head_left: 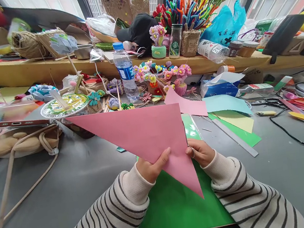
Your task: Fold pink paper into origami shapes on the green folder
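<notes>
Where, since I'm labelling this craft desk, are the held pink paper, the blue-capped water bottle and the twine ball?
Held pink paper [154, 129]: head view, middle of its upper face.
Blue-capped water bottle [125, 72]: head view, its blue label.
Twine ball [28, 45]: head view, its wound side.

Both forearms [106, 216] angle forward and inward, wrists apart. The left hand [149, 170] grips with its thumb [163, 159] extended on top, fingers hidden beneath; the right hand [202, 153] is curled inward, facing it.
</notes>
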A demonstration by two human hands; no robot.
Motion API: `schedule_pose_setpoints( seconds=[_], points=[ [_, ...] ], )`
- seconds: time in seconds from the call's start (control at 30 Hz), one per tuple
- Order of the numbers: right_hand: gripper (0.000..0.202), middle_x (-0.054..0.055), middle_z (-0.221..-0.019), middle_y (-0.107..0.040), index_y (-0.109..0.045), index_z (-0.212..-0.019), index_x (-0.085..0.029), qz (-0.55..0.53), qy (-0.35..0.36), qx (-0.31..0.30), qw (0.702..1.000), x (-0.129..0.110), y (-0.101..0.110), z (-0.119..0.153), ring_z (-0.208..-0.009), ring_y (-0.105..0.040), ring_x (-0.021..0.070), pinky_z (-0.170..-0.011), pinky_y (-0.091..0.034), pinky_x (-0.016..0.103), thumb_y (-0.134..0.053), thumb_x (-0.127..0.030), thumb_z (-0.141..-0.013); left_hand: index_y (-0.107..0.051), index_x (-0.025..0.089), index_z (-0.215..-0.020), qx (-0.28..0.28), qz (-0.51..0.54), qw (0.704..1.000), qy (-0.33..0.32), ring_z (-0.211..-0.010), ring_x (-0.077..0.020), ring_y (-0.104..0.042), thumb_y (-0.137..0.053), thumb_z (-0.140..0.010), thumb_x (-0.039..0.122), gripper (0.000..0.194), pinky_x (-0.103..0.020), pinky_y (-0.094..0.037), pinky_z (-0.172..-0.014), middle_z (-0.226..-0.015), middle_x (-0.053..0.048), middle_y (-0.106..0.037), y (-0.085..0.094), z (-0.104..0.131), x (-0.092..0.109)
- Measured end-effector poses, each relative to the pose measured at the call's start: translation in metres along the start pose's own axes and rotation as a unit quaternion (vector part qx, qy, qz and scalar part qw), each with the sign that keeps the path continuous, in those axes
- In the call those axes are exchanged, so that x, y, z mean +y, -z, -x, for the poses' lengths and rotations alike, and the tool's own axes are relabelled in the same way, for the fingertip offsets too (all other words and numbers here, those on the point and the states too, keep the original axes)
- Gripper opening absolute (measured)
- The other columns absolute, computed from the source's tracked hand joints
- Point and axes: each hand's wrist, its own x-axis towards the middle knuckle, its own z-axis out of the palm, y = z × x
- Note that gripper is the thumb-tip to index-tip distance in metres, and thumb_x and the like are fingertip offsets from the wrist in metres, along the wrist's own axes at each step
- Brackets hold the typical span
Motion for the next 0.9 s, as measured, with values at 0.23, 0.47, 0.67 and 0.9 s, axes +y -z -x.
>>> schedule_pose_setpoints(
  seconds=[0.23, 0.47, 0.67, 0.9],
  points=[
    [0.051, 0.008, -0.073, -0.056, -0.057, -0.075, -0.014, 0.003, 0.009, -0.008, 1.000, -0.0034, 0.0006, -0.0010, -0.068, -0.052, 0.0160, -0.059, -0.041, 0.027, -0.026, -0.056, -0.076, -0.055, 0.020, -0.088, -0.015, -0.005, 1.000, -0.009, -0.089, -0.0164, -0.054, -0.050, -0.069, 0.027, 0.021, -0.026, -0.043, -0.084, -0.092, -0.002, -0.061, 0.0014, -0.0001, -0.0015],
    [0.052, 0.008, -0.074, -0.055, -0.056, -0.074, -0.014, -0.006, 0.010, -0.008, 1.000, -0.0020, -0.0001, -0.0016, -0.067, -0.051, 0.0159, -0.057, -0.041, 0.027, -0.026, -0.056, -0.076, -0.055, 0.019, -0.091, -0.015, -0.007, 1.000, -0.003, -0.089, -0.0163, -0.054, -0.049, -0.070, 0.027, 0.024, -0.026, -0.042, -0.085, -0.094, -0.003, -0.060, 0.0005, 0.0016, -0.0006],
    [0.052, 0.007, -0.068, -0.053, -0.055, -0.067, -0.015, 0.009, 0.018, -0.004, 1.000, -0.0037, 0.0010, -0.0015, -0.065, -0.050, 0.0155, -0.057, -0.041, 0.027, -0.026, -0.057, -0.075, -0.058, 0.018, -0.080, 0.009, -0.035, 0.999, -0.036, -0.081, -0.0184, -0.057, -0.050, -0.067, 0.029, 0.019, -0.030, -0.044, -0.082, -0.082, -0.004, -0.062, 0.0006, 0.0007, -0.0014],
    [0.052, 0.008, -0.074, -0.055, -0.055, -0.069, -0.016, 0.007, 0.018, -0.007, 1.000, -0.0035, 0.0017, -0.0019, -0.070, -0.051, 0.0170, -0.061, -0.042, 0.028, -0.024, -0.058, -0.075, -0.058, 0.020, -0.081, 0.002, -0.059, 0.998, -0.024, -0.084, -0.0197, -0.056, -0.049, -0.068, 0.031, 0.019, -0.031, -0.043, -0.082, -0.084, -0.004, -0.062, 0.0004, 0.0028, -0.0011]
  ],
)
